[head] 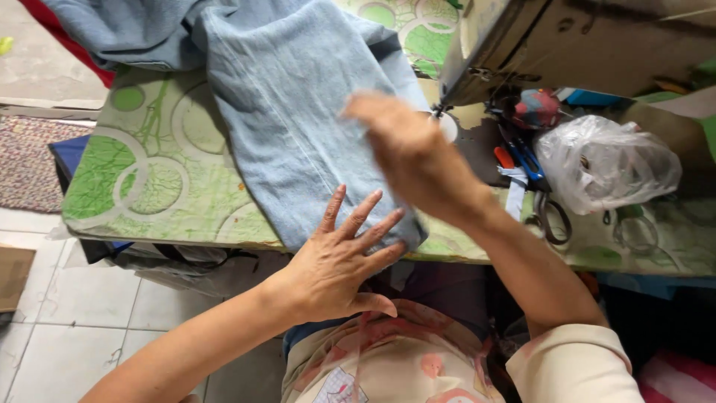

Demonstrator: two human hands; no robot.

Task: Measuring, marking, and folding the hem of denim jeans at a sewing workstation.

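A light blue denim garment [291,127] lies across a table covered in a green patterned cloth [149,179], its end near the front edge. My left hand [339,257] rests flat with fingers spread on the denim's near end at the table edge. My right hand [406,153] hovers blurred above the denim, fingers loosely together, close to the needle area of a sewing machine [567,45]. Neither hand grips anything that I can see.
To the right of the machine lie scissors [550,216], a blue and orange tool [522,158], a pincushion [535,108] and a crumpled clear plastic bag [608,160]. A woven rug [30,160] and tiled floor [89,313] are on the left.
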